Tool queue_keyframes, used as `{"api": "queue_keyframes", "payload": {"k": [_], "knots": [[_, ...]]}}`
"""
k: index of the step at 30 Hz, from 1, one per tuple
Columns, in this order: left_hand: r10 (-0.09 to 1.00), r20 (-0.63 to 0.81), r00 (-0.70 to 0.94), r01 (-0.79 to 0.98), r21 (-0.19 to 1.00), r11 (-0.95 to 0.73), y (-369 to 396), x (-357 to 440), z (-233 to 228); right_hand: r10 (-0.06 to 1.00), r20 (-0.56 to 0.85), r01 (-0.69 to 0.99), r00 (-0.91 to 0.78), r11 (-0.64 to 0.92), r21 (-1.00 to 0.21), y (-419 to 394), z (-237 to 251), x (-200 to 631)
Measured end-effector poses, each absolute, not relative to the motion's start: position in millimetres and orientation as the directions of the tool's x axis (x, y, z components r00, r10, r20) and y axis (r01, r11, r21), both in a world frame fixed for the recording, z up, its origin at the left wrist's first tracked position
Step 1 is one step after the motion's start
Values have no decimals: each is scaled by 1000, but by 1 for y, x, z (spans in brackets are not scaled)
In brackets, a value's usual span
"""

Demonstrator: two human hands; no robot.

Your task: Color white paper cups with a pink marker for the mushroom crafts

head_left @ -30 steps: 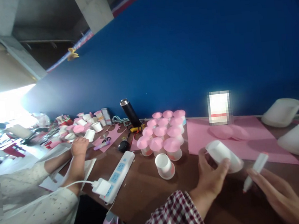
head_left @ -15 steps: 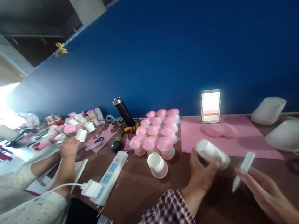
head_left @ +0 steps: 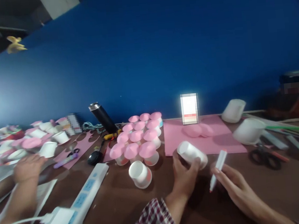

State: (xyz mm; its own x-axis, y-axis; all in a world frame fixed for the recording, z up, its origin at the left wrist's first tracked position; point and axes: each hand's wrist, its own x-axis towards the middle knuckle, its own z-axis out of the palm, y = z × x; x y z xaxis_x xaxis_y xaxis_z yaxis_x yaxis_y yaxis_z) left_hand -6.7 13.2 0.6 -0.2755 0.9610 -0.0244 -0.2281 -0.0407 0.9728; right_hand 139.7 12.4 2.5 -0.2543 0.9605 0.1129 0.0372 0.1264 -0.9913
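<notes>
A white paper cup lies tilted on its side in my left hand, fingers wrapped round it. My right hand pinches a white marker with a red end, its tip slanting down toward the table, apart from the cup. To the left of my left hand stands a single open paper cup. Behind that one, several cups topped with pink paper discs are grouped in rows. A pink sheet with loose pink discs lies beyond my hands.
A power strip with a plugged-in white adapter, a mouse and a black flask are to the left. A co-worker's hand rests among cups there. At right are scissors and two white containers. A blue wall rises behind.
The view has swung to the right, so things appear further left and more items show at the right edge. Both hands keep their hold on the cup and marker.
</notes>
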Motion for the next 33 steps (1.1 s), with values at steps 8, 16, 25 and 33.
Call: {"api": "queue_keyframes", "payload": {"k": [8, 16, 25, 33], "knots": [[959, -61, -278, -266, 964, -16, 17, -9, 1, 969, 80, -16, -233, 79, -997, 14, 8, 143], [972, -115, -205, -544, 839, -15, 18, -13, 2, 984, 77, -112, -158, 59, -992, 16, 14, 148], [988, -147, -45, -651, 754, 83, 16, -9, 3, 957, 277, -117, 83, 285, -951, 10, 24, 145], [941, -337, 35, -757, 606, 245, 15, -7, 11, 834, 551, 306, -40, 535, -787, -2, 29, 146]]}}
